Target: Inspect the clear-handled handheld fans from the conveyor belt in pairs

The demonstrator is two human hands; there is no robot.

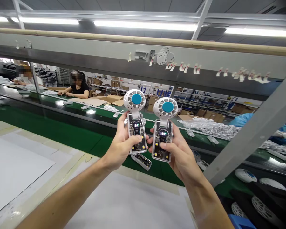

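Note:
Two small handheld fans are held upright side by side above the bench. My left hand [121, 140] is closed around the left handheld fan [136, 127], thumb pressed on the front of its clear body. Closed around the right handheld fan [162, 136] is my right hand [178, 149], its thumb also on the front. Each fan has a white round head with a blue centre and a see-through handle showing a dark circuit board and a small lit display. Below them, a similar handle unit [142, 161] lies on the green belt.
A green conveyor belt [92, 140] runs across, carrying several white parts. White sheets [19, 168] cover the bench. A slanted metal post [250, 127] stands at right, near white fan parts [245, 175]. Two people sit across the line, one in a black top [79, 90].

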